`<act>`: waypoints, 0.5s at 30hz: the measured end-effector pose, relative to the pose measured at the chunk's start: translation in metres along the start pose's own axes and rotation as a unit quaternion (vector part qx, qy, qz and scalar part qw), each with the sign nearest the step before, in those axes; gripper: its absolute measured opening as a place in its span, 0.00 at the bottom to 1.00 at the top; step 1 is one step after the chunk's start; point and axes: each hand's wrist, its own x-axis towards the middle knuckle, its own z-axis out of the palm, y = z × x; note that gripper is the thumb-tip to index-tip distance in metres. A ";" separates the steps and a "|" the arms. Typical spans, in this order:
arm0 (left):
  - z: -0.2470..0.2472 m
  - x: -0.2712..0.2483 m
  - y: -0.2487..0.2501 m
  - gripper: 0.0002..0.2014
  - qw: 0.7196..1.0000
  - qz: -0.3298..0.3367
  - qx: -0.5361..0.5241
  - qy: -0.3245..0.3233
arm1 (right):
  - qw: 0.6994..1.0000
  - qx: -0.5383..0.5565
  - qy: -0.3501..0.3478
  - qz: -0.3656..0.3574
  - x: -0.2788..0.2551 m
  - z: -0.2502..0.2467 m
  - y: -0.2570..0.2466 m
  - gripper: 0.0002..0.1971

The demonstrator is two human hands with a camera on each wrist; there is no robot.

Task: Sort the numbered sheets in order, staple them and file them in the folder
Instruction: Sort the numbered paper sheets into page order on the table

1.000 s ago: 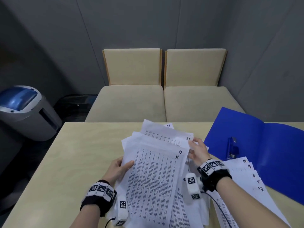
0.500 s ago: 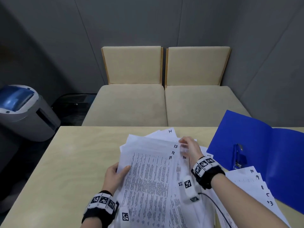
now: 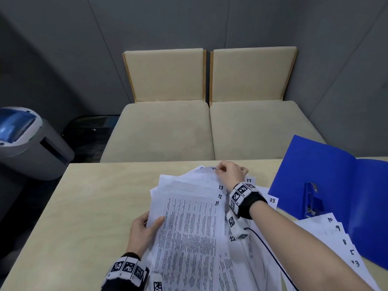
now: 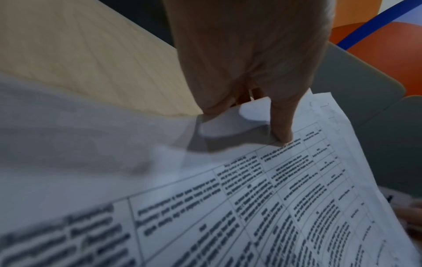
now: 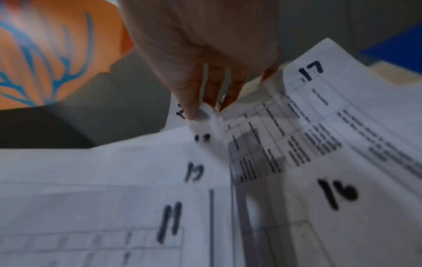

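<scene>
A fanned bundle of printed sheets numbered 11, 12, 13 at their top right corners lies in my left hand, thumb on top and fingers underneath at the left edge. In the left wrist view the thumb presses on sheet 11. My right hand pinches the corner of sheet 14 at the far end of the fan; the right wrist view shows the pinching fingers. Sheets 17 and 16 lie below. An open blue folder lies at the right.
A second fan of sheets numbered 10, 9, 8 and lower overlaps the folder's near edge. A blue stapler rests on the folder. Sheet 23 peeks out by my right wrist. A grey bin stands left of the table.
My right hand has moved away from me along the fan's right edge, from near sheets 12 and 13 up to the corner of sheet 14. The left hand keeps its hold.
</scene>
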 end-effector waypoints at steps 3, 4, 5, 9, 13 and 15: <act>0.000 -0.004 0.001 0.10 1.000 0.015 0.003 0.012 | 0.997 0.033 0.048 -0.054 -0.016 -0.022 -0.004 0.07; -0.002 -0.004 -0.001 0.10 1.000 0.021 0.011 0.017 | 0.993 0.046 0.083 -0.067 -0.022 -0.031 -0.005 0.07; -0.003 -0.004 -0.002 0.12 0.999 0.024 0.014 0.024 | 0.988 0.065 0.112 -0.083 -0.027 -0.040 -0.005 0.06; -0.009 -0.010 0.003 0.25 0.999 0.013 -0.030 0.017 | 0.951 0.259 0.126 -0.111 -0.045 -0.078 -0.014 0.07; -0.021 -0.020 0.019 0.18 0.999 0.045 -0.015 -0.022 | 0.885 0.406 0.187 -0.132 -0.049 -0.125 -0.026 0.13; -0.030 -0.029 0.031 0.14 0.997 0.062 -0.043 -0.030 | 0.856 0.447 0.223 -0.134 -0.050 -0.146 -0.031 0.10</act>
